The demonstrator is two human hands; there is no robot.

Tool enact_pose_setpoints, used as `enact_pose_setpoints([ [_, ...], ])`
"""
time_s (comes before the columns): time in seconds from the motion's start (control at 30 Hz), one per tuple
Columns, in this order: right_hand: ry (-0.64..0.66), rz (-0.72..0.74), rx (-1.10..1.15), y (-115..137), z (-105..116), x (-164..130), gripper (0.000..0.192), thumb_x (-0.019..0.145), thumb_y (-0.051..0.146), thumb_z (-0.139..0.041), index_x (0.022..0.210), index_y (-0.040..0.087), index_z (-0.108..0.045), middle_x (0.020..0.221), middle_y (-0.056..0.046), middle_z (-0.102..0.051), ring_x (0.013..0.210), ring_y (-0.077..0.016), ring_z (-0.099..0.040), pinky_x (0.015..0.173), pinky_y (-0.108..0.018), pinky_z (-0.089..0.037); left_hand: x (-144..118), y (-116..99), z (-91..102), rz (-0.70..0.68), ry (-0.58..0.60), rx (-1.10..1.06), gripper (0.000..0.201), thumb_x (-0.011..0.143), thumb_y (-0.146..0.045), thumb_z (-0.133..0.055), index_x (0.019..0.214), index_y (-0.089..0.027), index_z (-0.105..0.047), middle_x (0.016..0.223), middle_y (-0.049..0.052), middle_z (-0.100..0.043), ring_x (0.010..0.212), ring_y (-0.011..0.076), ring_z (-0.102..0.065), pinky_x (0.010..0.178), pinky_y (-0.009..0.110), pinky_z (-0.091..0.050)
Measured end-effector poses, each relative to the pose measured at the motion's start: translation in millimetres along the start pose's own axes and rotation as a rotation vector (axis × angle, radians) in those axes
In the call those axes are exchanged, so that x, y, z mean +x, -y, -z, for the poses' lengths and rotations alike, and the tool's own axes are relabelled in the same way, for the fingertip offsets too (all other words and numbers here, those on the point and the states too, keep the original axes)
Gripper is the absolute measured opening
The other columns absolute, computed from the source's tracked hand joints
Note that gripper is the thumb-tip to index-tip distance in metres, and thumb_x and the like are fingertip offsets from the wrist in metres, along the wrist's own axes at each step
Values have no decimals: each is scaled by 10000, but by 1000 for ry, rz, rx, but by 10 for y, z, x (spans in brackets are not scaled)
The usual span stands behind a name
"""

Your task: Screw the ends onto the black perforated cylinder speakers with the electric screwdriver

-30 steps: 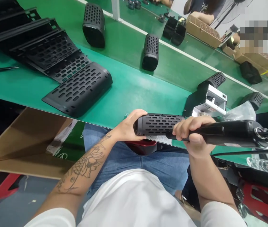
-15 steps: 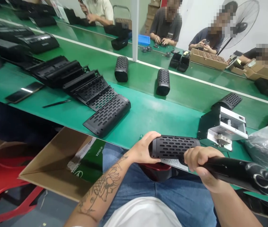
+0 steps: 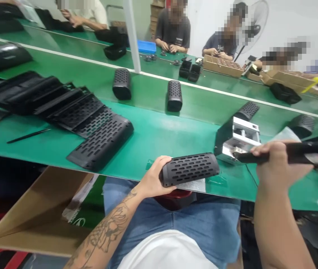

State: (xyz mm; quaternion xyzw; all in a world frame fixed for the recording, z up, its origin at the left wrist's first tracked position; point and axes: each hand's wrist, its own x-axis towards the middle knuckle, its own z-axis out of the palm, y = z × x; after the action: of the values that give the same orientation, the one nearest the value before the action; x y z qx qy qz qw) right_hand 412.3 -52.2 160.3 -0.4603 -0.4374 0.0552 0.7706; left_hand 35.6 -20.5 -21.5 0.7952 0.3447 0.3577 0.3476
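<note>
Two hands are busy at the near edge of the green tabletop (image 3: 159, 138). Your left hand (image 3: 155, 178) is curled around the left end of a black perforated speaker shell (image 3: 189, 169), which lies on its side along that near edge. Your right hand (image 3: 275, 164) is closed in a fist around a black powered screwdriver (image 3: 296, 154), held level above the tabletop with its tip pointing left, clear of the shell. Just beyond the tool's tip sits a small silver-and-black box (image 3: 239, 139). Toward the left edge, a row of flat perforated panels (image 3: 72, 114) overlaps, with a pen (image 3: 28, 135) beside them. Two upright shells (image 3: 174, 95) stand farther back, and people work along the far edge.
</note>
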Motion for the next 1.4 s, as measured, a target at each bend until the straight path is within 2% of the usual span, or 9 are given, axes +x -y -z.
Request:
enact_pose_setpoints([
  [0.13,-113,45,-85,-437,196,196,563,834,641,-1138,856,270,-714,604,71,-697,485,-162,-650,558,-337,-651,-8,70,-77,-15,-46,16,1166,759,-338,-1117,1777,-319,-550,1751,203,-691,1671,495,-715,1424,731,-628],
  [0.27,-42,9,-99,-578,263,196,649,801,740,-1116,875,289,-655,569,113,-648,458,-166,-624,514,-355,-659,-3,105,-100,-39,-55,26,1138,804,-355,-1094,1787,-311,-522,1762,206,-679,1681,487,-710,1426,727,-623],
  [0.37,31,-57,-108,-380,259,144,588,837,675,-1111,837,271,-683,591,92,-662,480,-161,-640,536,-349,-657,5,89,-103,-57,-61,20,1158,802,-347,-1101,1795,-307,-506,1763,209,-673,1686,490,-707,1428,727,-617],
  [0.5,166,-101,16,152,142,-88,492,871,589,-1128,821,272,-755,623,69,-693,471,-167,-657,539,-358,-654,31,27,-110,-55,-47,-2,1163,798,-337,-1101,1797,-305,-506,1769,203,-664,1692,480,-700,1448,716,-600],
  [0.7,604,-221,375,788,-392,-732,393,1021,638,-1037,987,317,-812,638,74,-719,398,-160,-616,494,-358,-646,81,-25,-120,-35,2,-33,1156,818,-379,-1107,1804,-293,-510,1785,200,-651,1728,473,-658,1490,694,-565],
  [0.8,752,-203,444,778,-716,-950,352,1058,602,-1009,1014,331,-788,659,79,-737,420,-157,-638,520,-352,-670,87,-26,-142,-59,-7,-48,1156,843,-413,-1109,1821,-287,-505,1790,202,-649,1727,466,-659,1484,677,-575],
  [0.97,767,-139,467,544,-1029,-1102,352,1029,581,-1028,1026,324,-787,656,73,-747,425,-158,-631,521,-342,-676,83,-28,-178,-89,-35,-69,1177,844,-461,-1133,1838,-293,-526,1772,196,-670,1682,460,-698,1420,646,-643],
  [1.2,820,-268,462,492,-1077,-1160,309,1017,448,-1054,983,295,-789,694,68,-757,474,-152,-688,554,-318,-704,102,-64,-191,-93,-38,-53,1121,854,-490,-1120,1793,-269,-549,1757,211,-694,1620,449,-739,1378,649,-663],
  [1.4,940,-252,532,436,-1089,-1179,254,1039,380,-1028,1039,302,-786,693,74,-724,455,-141,-633,511,-301,-652,110,-122,-190,-79,-31,-34,1078,882,-511,-1092,1776,-250,-550,1759,216,-703,1614,436,-743,1372,629,-658],
])
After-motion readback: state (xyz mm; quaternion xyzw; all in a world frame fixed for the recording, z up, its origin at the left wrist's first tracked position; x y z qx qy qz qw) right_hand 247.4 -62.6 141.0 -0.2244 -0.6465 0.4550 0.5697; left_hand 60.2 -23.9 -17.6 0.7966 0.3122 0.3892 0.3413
